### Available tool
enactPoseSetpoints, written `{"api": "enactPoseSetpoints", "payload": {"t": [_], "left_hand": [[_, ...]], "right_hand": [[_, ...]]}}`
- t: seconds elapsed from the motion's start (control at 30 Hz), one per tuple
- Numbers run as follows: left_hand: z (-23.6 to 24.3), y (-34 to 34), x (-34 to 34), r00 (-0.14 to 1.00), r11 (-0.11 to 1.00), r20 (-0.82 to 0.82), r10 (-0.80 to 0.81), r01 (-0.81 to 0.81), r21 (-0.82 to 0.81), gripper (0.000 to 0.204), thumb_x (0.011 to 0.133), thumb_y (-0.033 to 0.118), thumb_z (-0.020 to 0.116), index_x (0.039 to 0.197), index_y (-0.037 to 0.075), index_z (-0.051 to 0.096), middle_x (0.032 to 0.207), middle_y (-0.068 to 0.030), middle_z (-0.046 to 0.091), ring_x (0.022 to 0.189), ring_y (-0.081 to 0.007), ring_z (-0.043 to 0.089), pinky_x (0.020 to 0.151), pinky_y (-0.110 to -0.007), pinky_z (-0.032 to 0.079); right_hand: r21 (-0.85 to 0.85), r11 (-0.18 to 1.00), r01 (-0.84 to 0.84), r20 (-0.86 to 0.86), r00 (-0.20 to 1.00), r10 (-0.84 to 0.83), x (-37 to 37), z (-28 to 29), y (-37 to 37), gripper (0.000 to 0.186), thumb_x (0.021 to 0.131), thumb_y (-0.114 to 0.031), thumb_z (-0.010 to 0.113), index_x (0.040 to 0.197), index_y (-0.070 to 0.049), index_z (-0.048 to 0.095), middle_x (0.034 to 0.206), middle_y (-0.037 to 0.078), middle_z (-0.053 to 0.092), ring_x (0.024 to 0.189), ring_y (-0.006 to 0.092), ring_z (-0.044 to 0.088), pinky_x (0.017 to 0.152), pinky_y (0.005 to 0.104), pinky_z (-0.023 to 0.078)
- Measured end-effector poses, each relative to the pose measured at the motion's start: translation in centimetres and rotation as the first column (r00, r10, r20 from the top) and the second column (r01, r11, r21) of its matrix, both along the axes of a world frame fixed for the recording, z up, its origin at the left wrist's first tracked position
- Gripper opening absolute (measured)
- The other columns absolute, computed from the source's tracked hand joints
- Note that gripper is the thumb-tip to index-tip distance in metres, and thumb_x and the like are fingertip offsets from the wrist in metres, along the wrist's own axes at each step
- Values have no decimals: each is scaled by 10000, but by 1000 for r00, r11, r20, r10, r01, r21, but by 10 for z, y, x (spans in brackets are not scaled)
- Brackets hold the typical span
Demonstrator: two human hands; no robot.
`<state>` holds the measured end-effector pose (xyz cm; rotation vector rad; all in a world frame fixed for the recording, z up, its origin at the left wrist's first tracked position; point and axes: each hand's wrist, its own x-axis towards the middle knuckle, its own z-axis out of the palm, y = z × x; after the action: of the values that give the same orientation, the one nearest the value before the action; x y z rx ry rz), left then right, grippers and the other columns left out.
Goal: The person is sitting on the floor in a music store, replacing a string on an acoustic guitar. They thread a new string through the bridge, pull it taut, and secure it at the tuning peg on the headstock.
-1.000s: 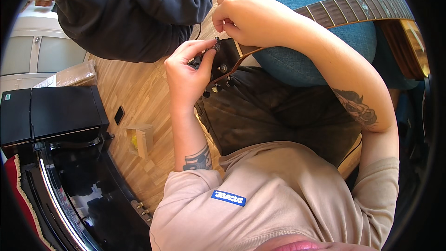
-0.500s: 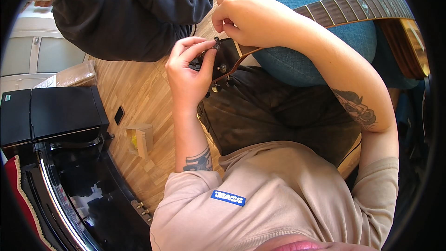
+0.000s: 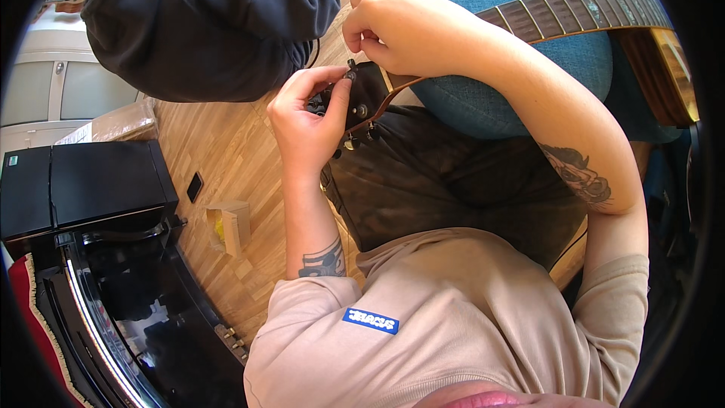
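Note:
A guitar lies across my lap. Its fretted neck (image 3: 563,13) runs to the upper right, and its dark headstock (image 3: 368,88) is between my hands. My left hand (image 3: 308,109) pinches a small dark tuning peg (image 3: 350,72) on the headstock's edge between thumb and index finger. Just above the headstock, my right hand (image 3: 389,26) is closed with its fingers curled inward. Whatever it grips, if anything, is hidden. My right forearm crosses over part of the neck. More tuning pegs (image 3: 370,132) show on the headstock's near side.
The guitar rests against a round blue cushioned seat (image 3: 521,94). A person in a dark hoodie (image 3: 204,26) is close at upper left. On the wooden floor lie a phone (image 3: 195,187) and a small open cardboard box (image 3: 237,228). A glossy black piano-like cabinet (image 3: 98,181) stands left.
The fingers of my left hand have drawn in closer around the tuning peg. My right hand stays almost still. The person in the hoodie has shifted slightly left.

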<state>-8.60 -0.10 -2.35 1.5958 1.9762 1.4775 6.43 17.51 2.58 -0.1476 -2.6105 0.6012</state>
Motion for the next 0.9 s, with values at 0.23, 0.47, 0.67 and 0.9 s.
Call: {"api": "enactPoseSetpoints", "payload": {"t": [0.23, 0.47, 0.67, 0.9], "left_hand": [[0, 1, -1, 1000, 999, -19, -19, 20, 39, 110, 918, -30, 768, 1026, -30, 747, 1001, -70, 740, 939, -146, 709, 886, -291, 570], [-5, 2, -4, 998, 995, -69, -1, 8, 96, 84, 885, 21, 793, 955, -7, 757, 934, -104, 749, 858, -206, 739, 813, -321, 594], [-4, 0, -7, 996, 997, -56, -68, 70, 45, 61, 938, -24, 743, 985, -29, 704, 995, -65, 694, 931, -142, 677, 849, -283, 557], [-2, 1, -9, 991, 994, -84, -106, 108, 12, 41, 947, -54, 664, 982, -38, 677, 1004, -51, 675, 935, -105, 647, 834, -259, 542]], "right_hand": [[-19, 1000, 3, -2, 1000, -3, -1, -2, -1, 92, 860, -57, 641, 841, -20, 724, 858, 157, 676, 876, 363, 692, 813, 442, 558], [3, 1000, -5, -7, 1000, 5, -1, -2, -1, 94, 854, -54, 640, 838, -17, 725, 861, 159, 687, 882, 362, 697, 819, 443, 561], [-15, 1000, 0, 31, 1000, 0, -3, 0, -3, 92, 843, -41, 647, 837, -14, 734, 849, 164, 702, 871, 355, 705, 808, 435, 569], [-30, 1000, -9, 41, 999, 10, -3, 1, -2, 87, 834, -31, 658, 841, -8, 742, 820, 168, 709, 840, 350, 711, 787, 426, 569]]}}
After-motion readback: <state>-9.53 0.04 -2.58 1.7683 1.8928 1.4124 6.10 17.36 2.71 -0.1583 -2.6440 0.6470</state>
